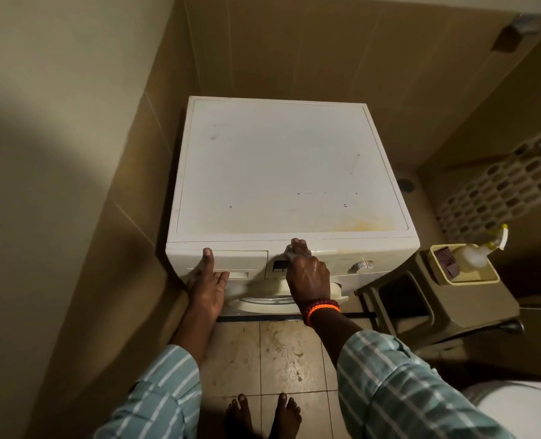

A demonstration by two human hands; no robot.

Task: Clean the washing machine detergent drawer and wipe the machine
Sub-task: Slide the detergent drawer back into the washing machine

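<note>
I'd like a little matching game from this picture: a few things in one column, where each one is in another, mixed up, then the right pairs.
Things:
1. left hand
2. right hand
3. spray bottle
4. dial

Places:
A. in a tub on the stool beside the washing machine
B. at the drawer on the front's left side
C. on the right part of the front panel
D. on the front top edge, near the middle

Pairs: 1-B, 2-D, 3-A, 4-C

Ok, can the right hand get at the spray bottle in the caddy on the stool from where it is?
Probably yes. The right hand rests on the washing machine front edge, and the spray bottle stands in the caddy just right of the machine, with nothing between them.
</note>
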